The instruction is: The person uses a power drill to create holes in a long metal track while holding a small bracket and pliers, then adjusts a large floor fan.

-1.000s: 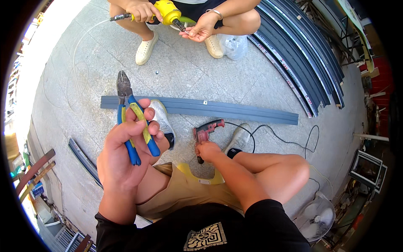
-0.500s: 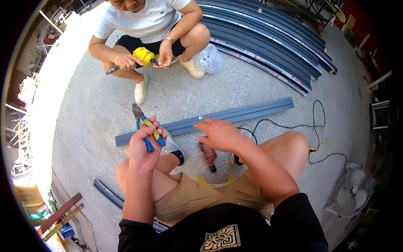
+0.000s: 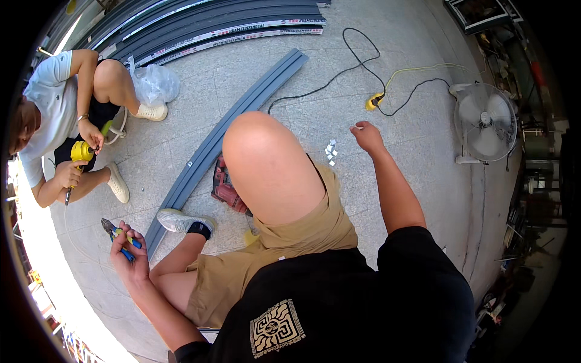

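Note:
In my left hand (image 3: 132, 260), at the lower left, is a pair of pliers (image 3: 115, 232) with blue and yellow-green handles, its dark jaws pointing up and away. My right hand (image 3: 369, 139) reaches far out to the right above the floor, its fingers pinched on a small pale piece (image 3: 359, 127). Close by on the floor lies a scattered group of small white pieces (image 3: 331, 152). A long grey metal profile (image 3: 212, 139) runs diagonally past my shoe. Partly hidden behind my knee lies a red power drill (image 3: 227, 190).
A co-worker (image 3: 54, 127) at left holds a yellow power tool (image 3: 81, 151). A plastic bag (image 3: 156, 83) sits beside them. Dark profiles (image 3: 212, 27) are stacked at the back. At right are a yellow socket (image 3: 374, 101), a black cable (image 3: 315, 94) and a fan (image 3: 484, 118).
My view has swung to the right. My right hand has moved from over the grey profile out to the right, beside the white pieces, and is now pinched. The pliers stay in my left hand.

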A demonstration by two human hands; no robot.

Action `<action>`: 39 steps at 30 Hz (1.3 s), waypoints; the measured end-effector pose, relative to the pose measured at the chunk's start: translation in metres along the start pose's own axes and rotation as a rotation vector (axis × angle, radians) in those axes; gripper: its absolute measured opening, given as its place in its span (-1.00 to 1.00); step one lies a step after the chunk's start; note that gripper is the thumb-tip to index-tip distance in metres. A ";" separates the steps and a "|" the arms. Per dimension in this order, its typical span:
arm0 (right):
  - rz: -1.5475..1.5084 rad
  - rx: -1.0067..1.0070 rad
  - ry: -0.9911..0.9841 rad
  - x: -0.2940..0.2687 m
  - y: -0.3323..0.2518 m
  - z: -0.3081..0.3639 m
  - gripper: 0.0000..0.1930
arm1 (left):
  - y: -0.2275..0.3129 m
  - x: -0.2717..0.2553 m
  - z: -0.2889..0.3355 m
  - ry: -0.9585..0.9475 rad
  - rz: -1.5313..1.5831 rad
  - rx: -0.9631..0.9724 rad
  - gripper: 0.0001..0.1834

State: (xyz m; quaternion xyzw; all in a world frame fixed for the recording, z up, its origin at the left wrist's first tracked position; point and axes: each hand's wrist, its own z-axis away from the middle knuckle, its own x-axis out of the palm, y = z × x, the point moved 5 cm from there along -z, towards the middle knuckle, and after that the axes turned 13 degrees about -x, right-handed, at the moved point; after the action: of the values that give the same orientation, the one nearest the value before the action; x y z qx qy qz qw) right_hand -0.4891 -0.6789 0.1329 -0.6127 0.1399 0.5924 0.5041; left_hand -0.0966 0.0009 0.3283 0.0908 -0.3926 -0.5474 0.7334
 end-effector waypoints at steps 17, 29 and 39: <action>-0.075 -0.099 -0.363 0.250 0.087 -0.001 -0.10 | 0.077 -0.042 0.086 0.472 -0.034 0.348 -0.59; -0.355 -0.150 -0.293 0.269 0.152 -0.045 -0.39 | 0.064 -0.066 0.053 0.443 0.171 0.257 -0.74; -0.390 -0.099 -0.239 0.201 0.085 -0.062 -0.45 | 0.059 -0.074 0.067 0.419 0.193 0.285 -0.67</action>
State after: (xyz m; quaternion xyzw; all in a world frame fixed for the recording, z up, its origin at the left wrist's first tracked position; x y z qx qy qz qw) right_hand -0.4659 -0.6803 -0.0924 -0.5775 -0.0711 0.5583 0.5915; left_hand -0.1054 0.1082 0.3717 0.2667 -0.3123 -0.3833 0.8273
